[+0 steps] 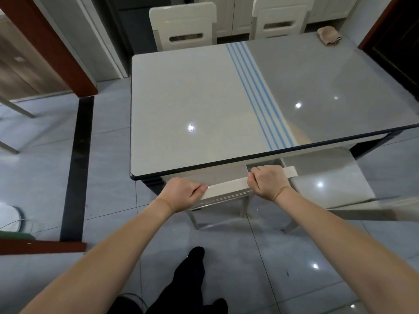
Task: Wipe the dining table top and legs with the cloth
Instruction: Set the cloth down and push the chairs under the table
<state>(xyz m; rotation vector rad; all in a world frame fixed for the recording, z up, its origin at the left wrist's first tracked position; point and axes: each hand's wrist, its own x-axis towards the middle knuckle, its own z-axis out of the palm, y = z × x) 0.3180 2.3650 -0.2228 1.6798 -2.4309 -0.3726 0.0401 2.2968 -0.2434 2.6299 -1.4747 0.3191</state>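
No brand, label or writing can be read anywhere in the view. The dining table (192,105) has a smooth, glossy rectangular top with rounded corners and a thin dark edge band; its left part is pale cream-white, its right part grey, and a band of light blue stripes (258,96) runs across between the two. Ceiling lights show as bright spots on the glassy surface.

The cloth (328,36) is a soft, crumpled beige lump with a darker striped hem, lying on the table's far right corner, well apart from both hands.

At the table's near edge stands a cream chair (229,185) with a flat, glossy top rail and slim metallic legs. The left hand (181,193) is closed around the rail's left end, fingers curled over it. The right hand (268,181) is clenched on the same rail further right, knuckles up.

Beyond the table's far edge, two cream chairs (183,26) with slotted backs are pushed in. The floor (108,155) beside the table is polished grey tile with a black inlay strip.
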